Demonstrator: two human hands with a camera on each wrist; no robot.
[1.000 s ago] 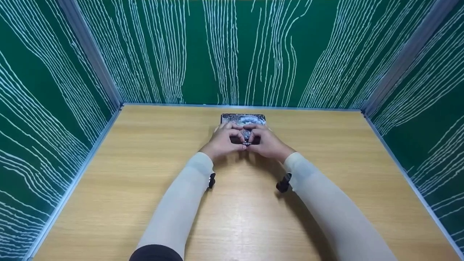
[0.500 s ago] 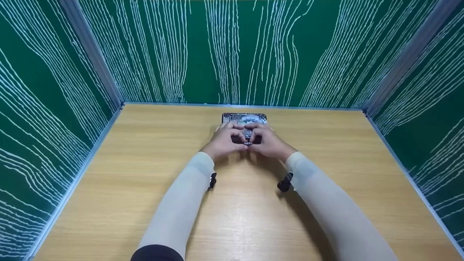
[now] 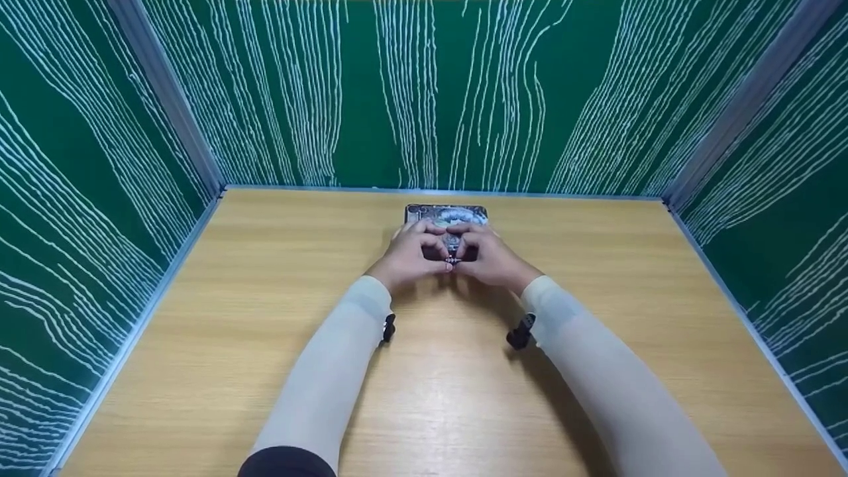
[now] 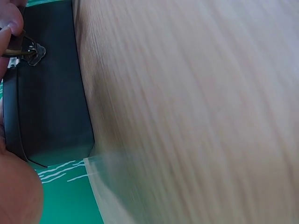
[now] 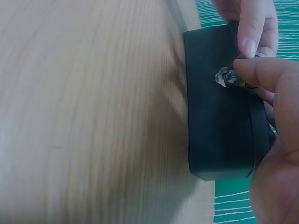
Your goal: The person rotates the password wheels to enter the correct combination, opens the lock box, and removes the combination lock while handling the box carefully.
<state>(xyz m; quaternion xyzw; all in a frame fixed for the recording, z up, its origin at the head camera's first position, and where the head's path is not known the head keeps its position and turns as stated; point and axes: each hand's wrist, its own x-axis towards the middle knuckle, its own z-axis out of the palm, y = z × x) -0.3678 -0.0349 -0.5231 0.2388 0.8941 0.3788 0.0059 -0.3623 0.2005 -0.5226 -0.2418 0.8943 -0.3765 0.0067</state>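
Observation:
A small dark box (image 3: 445,213) with a patterned top sits near the table's back edge. Its plain black front (image 5: 215,130) carries a metal clasp (image 5: 225,77), visible in both wrist views. My left hand (image 3: 412,255) lies over the left part of the box, thumb and forefinger pinching at the clasp. From the other side, my right hand (image 3: 489,260) does likewise, its thumb against the clasp in the right wrist view. The thumbs nearly meet in front. Other fingers of both hands rest on the lid and cover part of its picture.
Wooden tabletop (image 3: 437,384) extends all around the box. Green panels with white wavy lines (image 3: 361,99) rise behind and at both sides, joined by metal corner posts (image 3: 175,93). A black wrist device (image 3: 520,333) hangs beneath the right sleeve.

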